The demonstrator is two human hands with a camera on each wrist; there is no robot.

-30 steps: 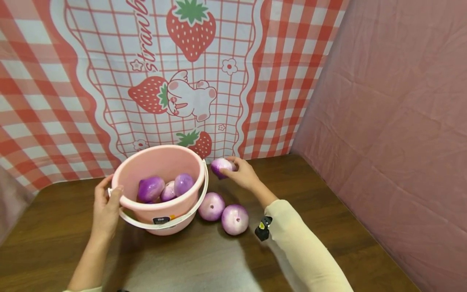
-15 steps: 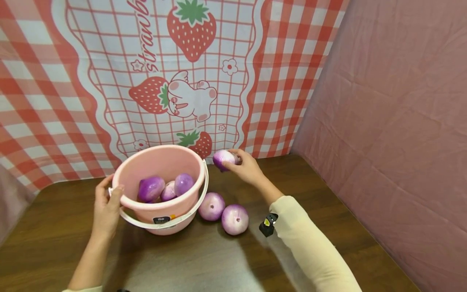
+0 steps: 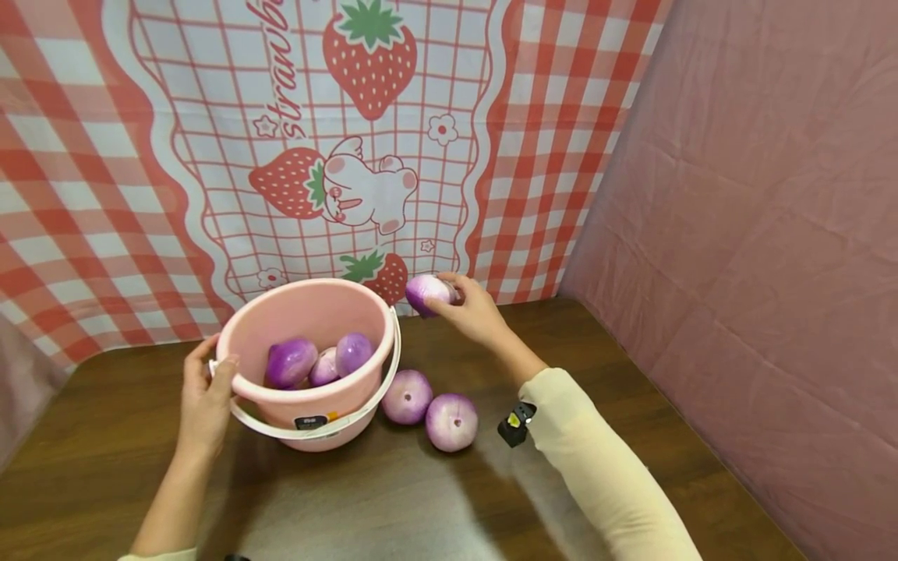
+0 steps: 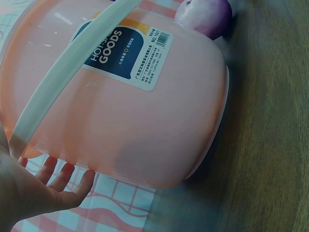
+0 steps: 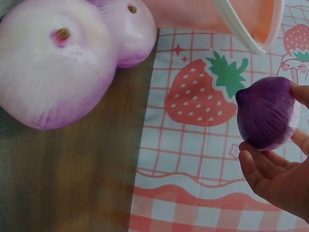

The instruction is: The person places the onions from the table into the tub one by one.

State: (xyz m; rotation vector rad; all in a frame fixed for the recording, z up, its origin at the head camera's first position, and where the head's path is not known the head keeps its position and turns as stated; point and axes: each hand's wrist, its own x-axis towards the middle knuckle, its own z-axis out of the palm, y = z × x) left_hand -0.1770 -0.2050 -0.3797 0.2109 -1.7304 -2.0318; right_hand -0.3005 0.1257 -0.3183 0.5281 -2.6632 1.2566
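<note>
A pink bucket [image 3: 309, 421] with a white handle [image 3: 365, 407] stands on the table, tilted slightly toward me. My left hand [image 3: 203, 397] grips its left rim, fingers outside along the wall, as the left wrist view also shows. Several purple onions lie inside, among them a dark purple onion [image 3: 291, 363] and a paler onion [image 3: 354, 354]. Right of the bucket, my right hand [image 3: 477, 312] holds another onion [image 3: 428, 294] in the air between thumb and fingers; in the right wrist view this onion [image 5: 265, 113] has its pointed end facing away from the palm.
Two onions sit on the table against the bucket's right side, a nearer onion [image 3: 452, 422] and a farther onion [image 3: 408, 397]. Behind the brown table [image 3: 365, 506] hangs a strawberry-print cloth [image 3: 449, 179]. A pink cloth [image 3: 758, 234] covers the right side.
My right hand has lifted the onion higher above the table, first slightly right, then a little left. My left hand and the bucket have stayed in place.
</note>
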